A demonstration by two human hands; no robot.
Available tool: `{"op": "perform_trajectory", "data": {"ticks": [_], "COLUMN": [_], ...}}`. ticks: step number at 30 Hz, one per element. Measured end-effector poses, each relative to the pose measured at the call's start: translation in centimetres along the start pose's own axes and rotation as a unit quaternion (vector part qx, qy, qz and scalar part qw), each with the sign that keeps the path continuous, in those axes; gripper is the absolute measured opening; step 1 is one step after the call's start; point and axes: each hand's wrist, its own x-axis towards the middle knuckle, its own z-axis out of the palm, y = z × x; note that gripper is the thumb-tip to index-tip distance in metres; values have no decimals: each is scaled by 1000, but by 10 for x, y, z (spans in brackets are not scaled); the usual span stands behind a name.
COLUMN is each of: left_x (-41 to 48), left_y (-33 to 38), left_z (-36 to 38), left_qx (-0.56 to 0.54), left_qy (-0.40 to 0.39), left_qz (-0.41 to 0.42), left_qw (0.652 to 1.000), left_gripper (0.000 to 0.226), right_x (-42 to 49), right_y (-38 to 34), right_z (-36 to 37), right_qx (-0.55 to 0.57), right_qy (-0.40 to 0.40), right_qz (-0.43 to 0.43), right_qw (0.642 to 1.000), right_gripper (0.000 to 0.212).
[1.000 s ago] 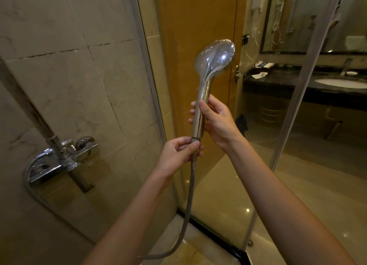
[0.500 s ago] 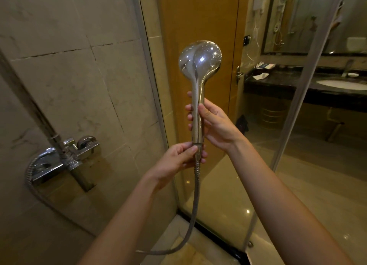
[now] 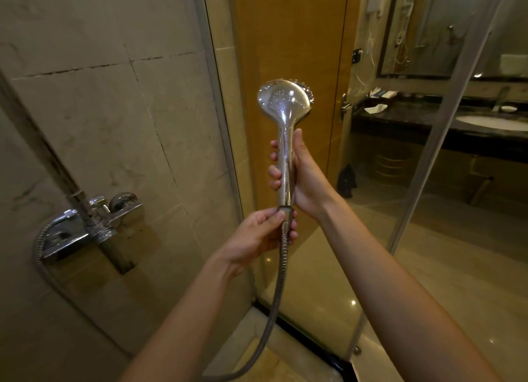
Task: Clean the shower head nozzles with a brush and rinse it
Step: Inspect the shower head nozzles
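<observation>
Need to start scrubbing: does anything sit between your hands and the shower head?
Nothing visible does. The right hand grips the shower head by its handle; the left hand pinches the hose joint below. The nozzle face is mostly turned away; no brush in view.

Beige stone-tile wall on L w/ chrome mixer tap. Glass panel ahead, wood door behind it. Far R: dark vanity counter, white basin, mirror above. Glossy floor, warm dim light.

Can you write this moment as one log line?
right hand: grips shower head handle | left hand: pinches hose top | state: held upright
</observation>
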Motion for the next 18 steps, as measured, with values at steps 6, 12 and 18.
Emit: {"op": "perform_trajectory", "data": {"ticks": [6, 12, 18], "left_x": [0, -4, -5], "left_y": [0, 3, 1], "left_z": [-3, -7, -9], "left_qx": [-79, -76, -38], "left_qy": [-18, -36, 21], "left_qz": [-3, -8, 22], "left_qw": [997, 996, 999], "left_gripper": [24, 20, 22], "right_x": [3, 7, 5], "right_y": [1, 4, -3], "right_z": [11, 13, 15], "right_qx": [-24, -46, -216], "right_qy": [8, -3, -25], "right_qz": [-60, -44, -53], "right_qw": [998, 998, 975], "right_gripper": [46, 18, 27]}}
